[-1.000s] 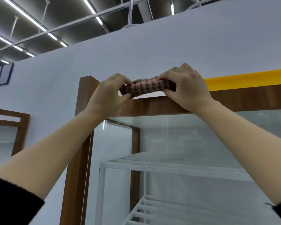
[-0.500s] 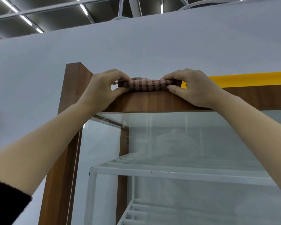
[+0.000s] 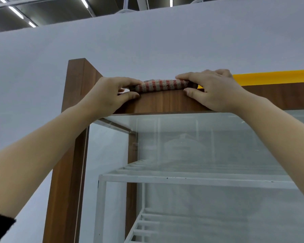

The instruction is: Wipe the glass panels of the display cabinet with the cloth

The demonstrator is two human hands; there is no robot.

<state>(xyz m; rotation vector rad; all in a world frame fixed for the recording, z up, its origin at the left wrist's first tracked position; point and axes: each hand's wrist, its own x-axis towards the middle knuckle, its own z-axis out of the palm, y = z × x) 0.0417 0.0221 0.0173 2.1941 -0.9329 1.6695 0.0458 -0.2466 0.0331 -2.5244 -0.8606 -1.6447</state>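
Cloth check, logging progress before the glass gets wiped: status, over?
Left hand and right hand each grip an end of the striped cloth. Cloth on the cabinet's top rail. Glass panel untouched, unobstructed.

No text, label or number can be read — none anywhere.

Pale grey wall (image 3: 147, 41) beneath strip-lit ceiling (image 3: 42, 13).
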